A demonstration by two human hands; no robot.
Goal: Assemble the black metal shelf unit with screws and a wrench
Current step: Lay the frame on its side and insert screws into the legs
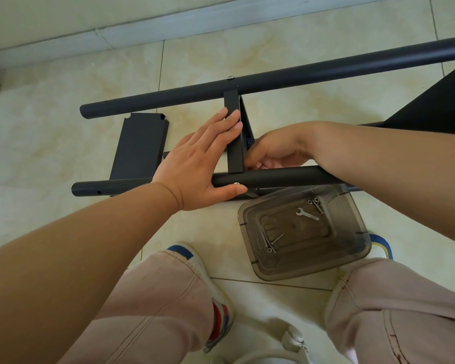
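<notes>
Bracing a black shelf panel between two frame tubes.

Left hand [200,164] flat, fingers straight, pressing the upright shelf panel [234,132] at 12 o'clock, thumb beside a screw head [237,183] on the near tube [273,177]. Right hand [271,153] curled behind the panel (grip hidden, cannot tell). Far tube [273,80] beyond. At 5 o'clock, smoky plastic bin [250,248] holding wrench [307,214] and loose screws [269,241].

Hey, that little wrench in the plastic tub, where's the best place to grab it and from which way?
Pinch the wrench by its straight handle, coming down through the open top of the tub. It lies flat on the bottom, apart from the screws, so a fingertip grip across its middle seems easiest.
</notes>
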